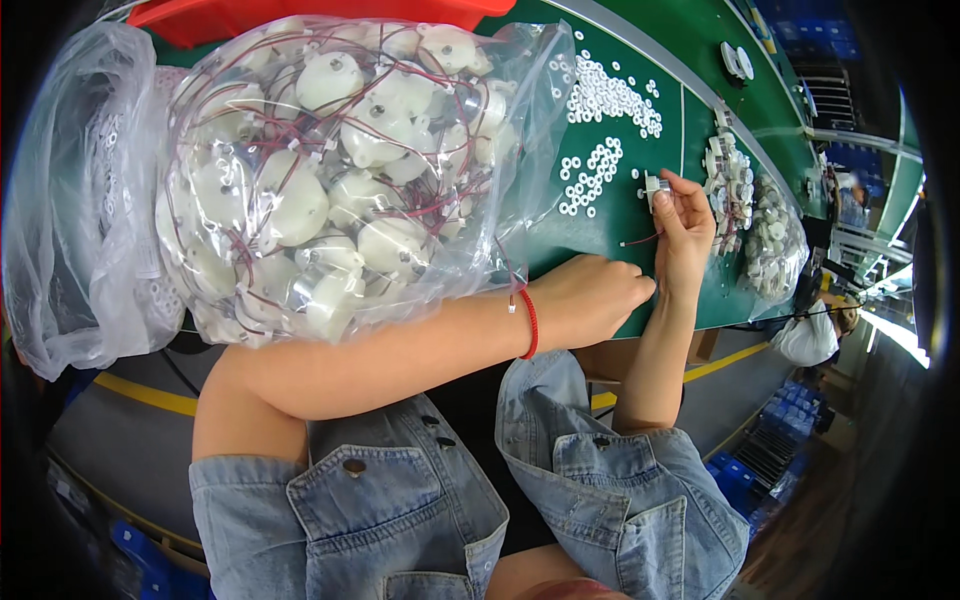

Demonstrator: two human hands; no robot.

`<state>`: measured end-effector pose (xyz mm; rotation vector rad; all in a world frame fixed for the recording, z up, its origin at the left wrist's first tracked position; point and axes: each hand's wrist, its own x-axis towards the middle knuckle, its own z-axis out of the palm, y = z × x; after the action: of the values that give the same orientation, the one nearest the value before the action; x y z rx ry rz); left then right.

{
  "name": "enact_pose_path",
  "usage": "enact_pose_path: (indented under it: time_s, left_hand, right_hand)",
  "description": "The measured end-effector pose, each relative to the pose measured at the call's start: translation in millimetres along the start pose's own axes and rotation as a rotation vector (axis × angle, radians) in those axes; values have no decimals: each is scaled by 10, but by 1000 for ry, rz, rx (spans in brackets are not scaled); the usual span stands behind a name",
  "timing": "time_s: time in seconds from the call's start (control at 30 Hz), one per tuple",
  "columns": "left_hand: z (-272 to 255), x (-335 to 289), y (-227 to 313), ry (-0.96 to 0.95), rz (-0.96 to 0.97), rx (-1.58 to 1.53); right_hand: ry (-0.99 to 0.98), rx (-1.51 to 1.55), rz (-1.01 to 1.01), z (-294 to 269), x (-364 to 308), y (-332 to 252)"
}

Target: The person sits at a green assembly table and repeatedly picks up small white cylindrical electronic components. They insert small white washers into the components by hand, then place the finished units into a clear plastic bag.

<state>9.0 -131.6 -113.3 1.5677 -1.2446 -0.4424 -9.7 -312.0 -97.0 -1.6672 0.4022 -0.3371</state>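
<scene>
My right hand point(685, 230) is raised over the green tabletop. Between its thumb and fingers it pinches a small motor point(657, 186) with a silvery body and a white end; a thin dark red wire point(640, 241) trails from it toward the left. My left hand point(590, 300), with a red cord bracelet on the wrist, is closed just left of my right wrist. Its fingers curl under, so anything in them is hidden. Beyond the hands, many small white rings point(608, 97) lie in a big heap, with a smaller cluster point(592, 178) nearer to me.
A large clear bag point(330, 180) of white wired motor units fills the left, beside another clear bag point(95, 200) of white parts. Behind stands a red bin point(320, 14). On the right are a row of white motor units point(728, 180) and a filled clear bag point(773, 240).
</scene>
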Motion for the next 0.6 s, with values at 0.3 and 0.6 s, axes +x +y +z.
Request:
enact_pose_path:
  time_s: [0.3,0.6]
  left_hand:
    - [-8,9,1,-12,21,37]
    - [-10,17,5,-15,22,42]
  right_hand:
    - [-66,-41,-49,-61,-14,19]
    - [-102,-84,-54,-58,-15,10]
